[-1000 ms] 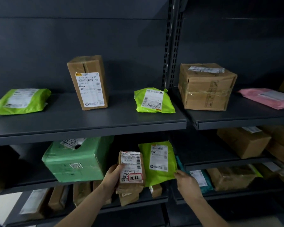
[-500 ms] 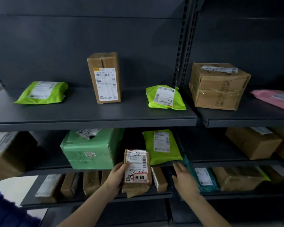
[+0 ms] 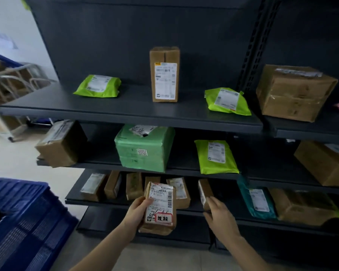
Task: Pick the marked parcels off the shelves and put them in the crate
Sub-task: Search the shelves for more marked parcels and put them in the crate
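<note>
My left hand (image 3: 136, 215) grips a small brown parcel (image 3: 160, 207) by its left edge, upright, in front of the lowest shelf. The parcel bears a white shipping label and a red-bordered sticker near its bottom. My right hand (image 3: 218, 216) hangs to the right of it with relaxed fingers, touching a small brown parcel (image 3: 205, 189) that stands on the lowest shelf (image 3: 74, 200). The blue crate (image 3: 25, 222) sits at the lower left on the floor.
Dark metal shelves carry green mailers (image 3: 98, 86), a tall brown box (image 3: 164, 74), a green wrapped box (image 3: 145, 147), large brown cartons (image 3: 294, 92) and a teal bag (image 3: 256, 200). A metal-framed cart (image 3: 14, 83) stands at the far left.
The view has swung to the left and the blue crate has come into sight. My left hand has drawn the marked parcel down and out from the shelf; my right hand stays near the lowest shelf.
</note>
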Demonstrator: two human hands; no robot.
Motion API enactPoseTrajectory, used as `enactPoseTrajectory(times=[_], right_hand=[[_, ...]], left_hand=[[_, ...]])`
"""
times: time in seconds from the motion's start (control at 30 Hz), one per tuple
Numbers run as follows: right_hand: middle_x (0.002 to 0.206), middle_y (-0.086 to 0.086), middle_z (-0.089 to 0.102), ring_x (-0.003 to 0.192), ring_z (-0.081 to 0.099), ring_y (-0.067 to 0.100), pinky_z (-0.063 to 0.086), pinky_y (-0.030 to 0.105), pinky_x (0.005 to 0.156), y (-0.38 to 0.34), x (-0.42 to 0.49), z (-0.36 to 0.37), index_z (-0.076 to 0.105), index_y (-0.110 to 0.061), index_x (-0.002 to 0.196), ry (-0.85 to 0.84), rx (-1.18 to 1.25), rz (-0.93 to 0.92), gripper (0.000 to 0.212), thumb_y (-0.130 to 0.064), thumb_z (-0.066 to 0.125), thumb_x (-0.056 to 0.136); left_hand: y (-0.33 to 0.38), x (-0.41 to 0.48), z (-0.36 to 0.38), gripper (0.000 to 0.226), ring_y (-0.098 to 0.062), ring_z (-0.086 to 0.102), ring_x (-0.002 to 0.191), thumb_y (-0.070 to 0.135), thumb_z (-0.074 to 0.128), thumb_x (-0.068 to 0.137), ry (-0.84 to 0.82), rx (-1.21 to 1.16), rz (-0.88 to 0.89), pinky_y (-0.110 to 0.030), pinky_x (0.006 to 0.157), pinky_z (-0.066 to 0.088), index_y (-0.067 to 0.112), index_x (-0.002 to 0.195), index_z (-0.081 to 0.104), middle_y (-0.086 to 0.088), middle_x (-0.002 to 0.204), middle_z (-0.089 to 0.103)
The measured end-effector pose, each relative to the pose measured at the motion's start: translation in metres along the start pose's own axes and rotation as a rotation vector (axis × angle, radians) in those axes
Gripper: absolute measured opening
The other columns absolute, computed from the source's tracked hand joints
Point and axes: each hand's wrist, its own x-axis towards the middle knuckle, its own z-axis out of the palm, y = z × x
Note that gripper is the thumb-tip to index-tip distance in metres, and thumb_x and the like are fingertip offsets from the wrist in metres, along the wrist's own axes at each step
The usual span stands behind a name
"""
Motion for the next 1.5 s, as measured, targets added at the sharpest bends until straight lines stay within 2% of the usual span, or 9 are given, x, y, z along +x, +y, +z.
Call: enactPoseTrajectory(times=[0.13,0.4,0.53,0.67,0.87,1.03,1.17,1.33,1.5], right_hand=[[0.153,-0.004,0.026,0.138,0.029,0.012,0.03,0.021,0.108,-0.035,0.006,0.014,0.025,-0.019,0.147,-0.068,0.006,-0.035,0.056,-0.036,0.043,0.097],[0.153,-0.005,0.028,0.139,0.028,0.012,0.031,0.023,0.109,-0.118,0.027,0.052,0.028,-0.018,0.146,-0.187,0.026,-0.047,0.056,-0.038,0.045,0.096],[0.154,-0.005,0.025,0.141,0.025,0.011,0.028,0.022,0.109,-0.164,0.035,0.078,0.026,-0.019,0.147,-0.235,0.048,-0.015,0.057,-0.04,0.043,0.097],[0.155,-0.005,0.023,0.141,0.024,0.011,0.028,0.023,0.111,-0.212,0.046,0.113,0.024,-0.018,0.148,-0.269,0.066,0.007,0.059,-0.041,0.041,0.097],[0.156,-0.006,0.017,0.142,0.02,0.011,0.024,0.023,0.113,-0.262,0.07,0.164,0.019,-0.017,0.149,-0.358,0.109,0.013,0.059,-0.04,0.039,0.098],[0.156,-0.007,0.017,0.142,0.021,0.01,0.024,0.023,0.113,-0.282,0.105,0.208,0.02,-0.018,0.149,-0.388,0.126,-0.011,0.059,-0.04,0.04,0.097],[0.156,-0.009,0.016,0.141,0.024,0.009,0.029,0.023,0.111,-0.296,0.144,0.26,0.019,-0.019,0.149,-0.372,0.181,-0.014,0.059,-0.041,0.04,0.098],[0.155,-0.005,0.022,0.14,0.025,0.012,0.025,0.022,0.112,-0.324,0.183,0.327,0.023,-0.017,0.148,-0.252,0.249,-0.1,0.056,-0.037,0.041,0.098],[0.158,-0.001,0.012,0.144,0.018,0.016,0.024,0.025,0.112,-0.364,0.229,0.378,0.017,-0.019,0.149,-0.119,0.31,-0.207,0.06,-0.035,0.042,0.097]], left_hand=[[0.0,-0.009,-0.044,0.039,-0.027,0.071,0.078,0.019,0.063,0.088,0.052,-0.025,0.019,-0.032,0.056,0.056,0.008,0.123,0.049,-0.018,0.099,0.071],[0.0,-0.005,-0.139,0.035,-0.035,0.069,0.088,0.017,0.067,0.085,0.089,-0.027,-0.015,-0.04,0.069,0.057,0.005,0.115,0.054,-0.022,0.102,0.07],[0.006,0.01,-0.197,0.025,-0.028,0.071,0.073,0.017,0.066,0.085,0.106,-0.015,-0.058,-0.029,0.05,0.056,0.009,0.107,0.056,-0.019,0.094,0.071],[0.011,0.029,-0.26,0.027,-0.025,0.071,0.068,0.021,0.069,0.084,0.136,0.003,-0.091,-0.028,0.047,0.054,0.01,0.106,0.057,-0.016,0.088,0.072],[0.005,0.062,-0.326,0.048,-0.035,0.066,0.085,0.018,0.069,0.084,0.184,-0.032,-0.108,-0.038,0.063,0.053,0.001,0.125,0.05,-0.023,0.103,0.067],[0.001,0.099,-0.346,0.027,-0.036,0.066,0.083,0.014,0.067,0.085,0.181,-0.058,-0.098,-0.04,0.065,0.053,0.002,0.107,0.057,-0.023,0.096,0.068],[-0.017,0.142,-0.374,0.019,-0.041,0.066,0.091,0.014,0.066,0.085,0.26,-0.1,-0.004,-0.051,0.089,0.051,0.004,0.101,0.063,-0.025,0.096,0.07],[-0.043,0.2,-0.419,0.021,-0.036,0.068,0.078,0.018,0.061,0.088,0.388,-0.157,0.154,-0.036,0.06,0.057,0.005,0.105,0.063,-0.024,0.09,0.071],[-0.053,0.25,-0.448,0.02,-0.033,0.067,0.07,0.017,0.059,0.09,0.413,-0.179,0.297,-0.031,0.048,0.057,0.004,0.103,0.065,-0.023,0.088,0.07]])
